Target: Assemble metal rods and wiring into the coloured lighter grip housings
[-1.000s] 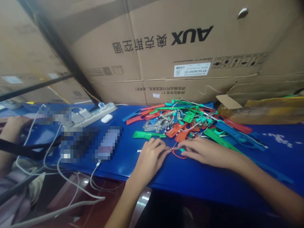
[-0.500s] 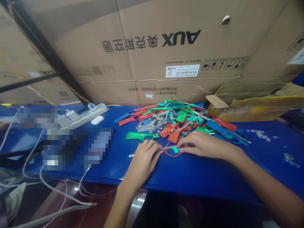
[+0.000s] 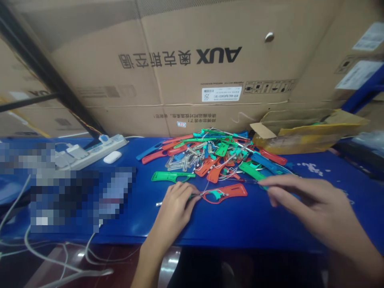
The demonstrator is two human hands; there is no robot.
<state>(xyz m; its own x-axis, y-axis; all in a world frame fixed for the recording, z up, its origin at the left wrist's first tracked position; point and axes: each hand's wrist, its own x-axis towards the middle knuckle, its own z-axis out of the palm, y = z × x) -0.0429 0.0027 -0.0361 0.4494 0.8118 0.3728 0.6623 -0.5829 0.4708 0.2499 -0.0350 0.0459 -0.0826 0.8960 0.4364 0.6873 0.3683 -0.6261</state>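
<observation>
The red casing half of a long-nosed lighter [image 3: 235, 191] lies flat on the blue table in front of me. A teal trigger [image 3: 216, 195] and thin white wires sit in it. My left hand [image 3: 179, 202] is closed on its left end, where the metal barrel's end shows beyond my fingers. Off to the right, my right hand [image 3: 303, 202] is pinched on a thin, stick-like thing [image 3: 252, 181] with a reddish part, blurred against the pile. Behind lies a heap of red, green and blue lighter casings [image 3: 214, 170], with clear small parts and wires. A green casing [image 3: 172, 176] rests apart at left.
On the left are a power strip [image 3: 90, 154] with chargers, a white earbud case [image 3: 112, 157], a phone [image 3: 115, 196] and loose cables. An open carton with yellow tape [image 3: 309, 138] stands back right. A large cardboard sheet [image 3: 180, 84] walls the rear.
My right hand has left the red casing and moved right, now pinching a thin stick-like thing. My left hand keeps hold of the casing. The view has turned somewhat to the right.
</observation>
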